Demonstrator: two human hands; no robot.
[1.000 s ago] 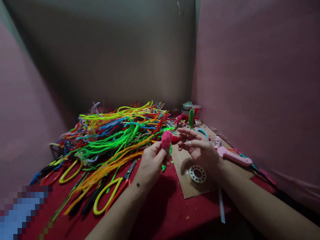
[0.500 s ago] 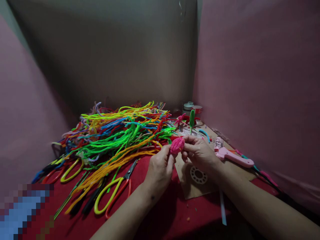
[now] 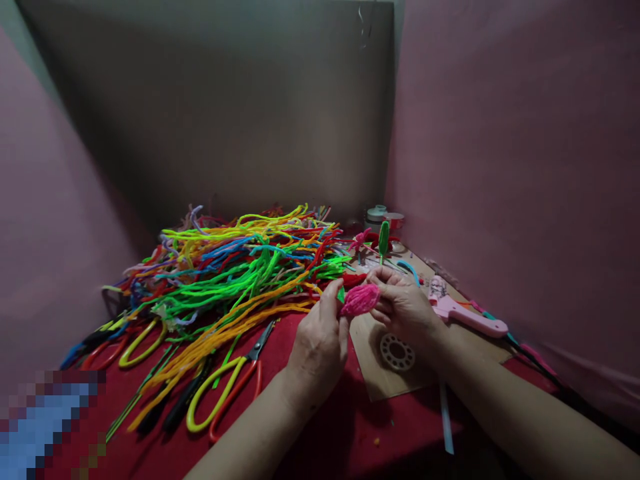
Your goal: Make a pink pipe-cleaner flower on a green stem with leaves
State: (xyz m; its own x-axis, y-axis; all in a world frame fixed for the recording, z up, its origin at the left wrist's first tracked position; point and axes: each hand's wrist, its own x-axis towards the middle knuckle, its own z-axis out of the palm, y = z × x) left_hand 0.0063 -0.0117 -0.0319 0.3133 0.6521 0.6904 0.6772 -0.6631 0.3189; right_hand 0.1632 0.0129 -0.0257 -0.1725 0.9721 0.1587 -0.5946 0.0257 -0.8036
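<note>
Head view: your left hand [image 3: 319,341] pinches the pink bud [image 3: 361,300] by its left end. Your right hand [image 3: 406,301] grasps its right tip.

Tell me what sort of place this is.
Likely a craft corner: a heap of fuzzy multicoloured stems, yellow-and-red-handled metal scissors, and what looks like a pink plastic glue gun.

Chenille-stem pile [image 3: 255,267] left of board [image 3: 369,333] | scissors [image 3: 258,348] before pile | disc [image 3: 397,365] on board — glue gun [image 3: 467,315] rightward
</note>
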